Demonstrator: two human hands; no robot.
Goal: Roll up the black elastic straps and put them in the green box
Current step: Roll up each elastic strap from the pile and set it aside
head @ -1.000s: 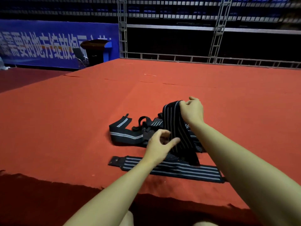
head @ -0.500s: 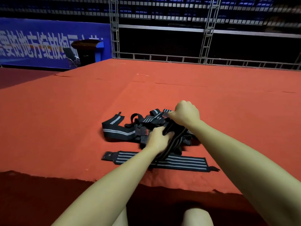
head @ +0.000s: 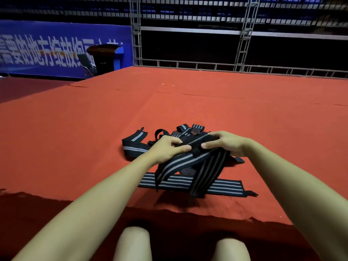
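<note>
A black elastic strap with grey stripes (head: 188, 162) is lifted above the red carpet, its two tails hanging toward me. My left hand (head: 167, 147) pinches one end of it between thumb and fingers. My right hand (head: 227, 143) grips the same strap from the right, fingers curled over its top. Behind the hands lies a loose heap of more black straps (head: 135, 146). One strap (head: 222, 187) lies flat and stretched out near the carpet's front edge. No green box is in view.
The red carpeted platform (head: 75, 147) stretches far ahead and to both sides; its front edge (head: 94, 202) is close to my knees (head: 133, 242). A metal truss railing (head: 235, 66), a blue banner and a dark lectern (head: 104, 57) stand far behind.
Both hands came together over the heap, then raised one strap toward me. My right hand dropped from holding the strap high and now grips it level with my left.
</note>
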